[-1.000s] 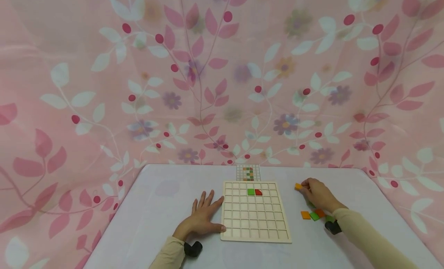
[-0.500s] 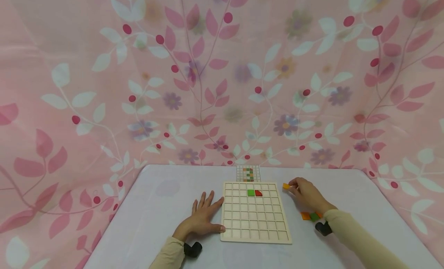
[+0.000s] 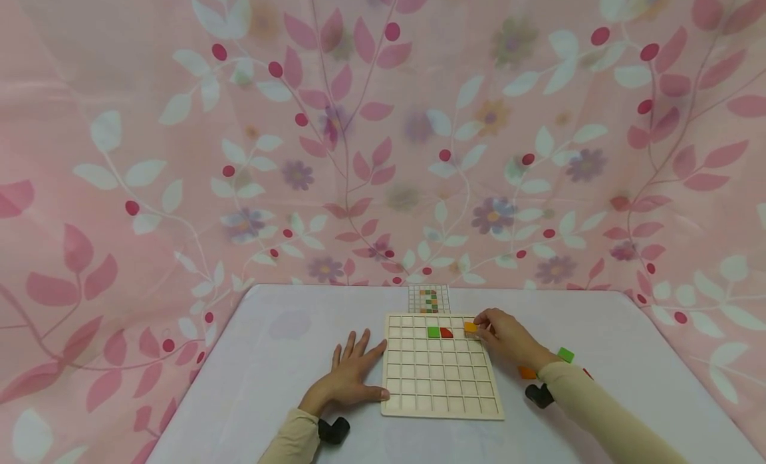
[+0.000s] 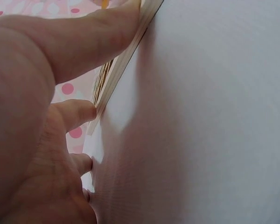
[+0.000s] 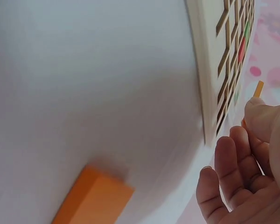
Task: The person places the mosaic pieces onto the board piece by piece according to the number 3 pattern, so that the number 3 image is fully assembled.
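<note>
A wooden grid board (image 3: 439,371) lies flat on the table. Two tiles sit in its second row from the back, a green square tile (image 3: 433,332) and a red tile with a rounded corner (image 3: 446,332). Over the board's far right corner, my right hand (image 3: 509,338) pinches an orange tile (image 3: 471,328) between thumb and fingers; in the right wrist view that tile (image 5: 259,88) shows edge-on. My left hand (image 3: 347,376) rests on the table with fingers spread, its thumb and index fingertips touching the board's left edge.
Behind the board lies a small pattern card (image 3: 428,298) with a coloured grid. Loose tiles lie to the right, partly hidden by my right arm: an orange tile (image 3: 527,372), a green tile (image 3: 565,354) and others. A floral pink cloth (image 3: 371,151) hangs behind the table.
My right hand has carried the orange tile leftward, from the table at the right to above the board's far right corner. My left hand has stayed in place.
</note>
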{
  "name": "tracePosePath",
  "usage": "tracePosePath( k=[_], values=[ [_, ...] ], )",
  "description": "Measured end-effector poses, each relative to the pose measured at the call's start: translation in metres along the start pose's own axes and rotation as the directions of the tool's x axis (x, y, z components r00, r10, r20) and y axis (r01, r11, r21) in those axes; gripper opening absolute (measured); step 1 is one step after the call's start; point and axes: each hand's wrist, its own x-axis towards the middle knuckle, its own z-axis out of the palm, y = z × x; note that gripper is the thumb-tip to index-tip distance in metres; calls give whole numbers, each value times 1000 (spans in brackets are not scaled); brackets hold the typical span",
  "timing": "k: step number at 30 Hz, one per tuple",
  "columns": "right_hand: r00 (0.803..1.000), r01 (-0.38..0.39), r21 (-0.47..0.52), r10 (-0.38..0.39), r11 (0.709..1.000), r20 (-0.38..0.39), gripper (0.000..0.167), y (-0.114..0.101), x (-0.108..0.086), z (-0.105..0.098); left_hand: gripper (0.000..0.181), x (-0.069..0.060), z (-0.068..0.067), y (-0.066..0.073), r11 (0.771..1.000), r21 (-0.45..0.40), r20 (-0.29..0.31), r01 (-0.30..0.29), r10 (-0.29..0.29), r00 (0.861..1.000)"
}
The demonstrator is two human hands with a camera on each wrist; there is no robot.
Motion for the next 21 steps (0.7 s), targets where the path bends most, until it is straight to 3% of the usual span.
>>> tracePosePath(
  k=[9,21],
  values=[
    [999,-17,-4,17,1000,29,16,-16,11,12,102,0,3,-1,1000,-8,-3,3,-3,1000],
    [997,63,-46,-60,997,58,11,-35,31,24,105,-1,0,-4,999,-28,-16,-41,40,999]
  ],
)
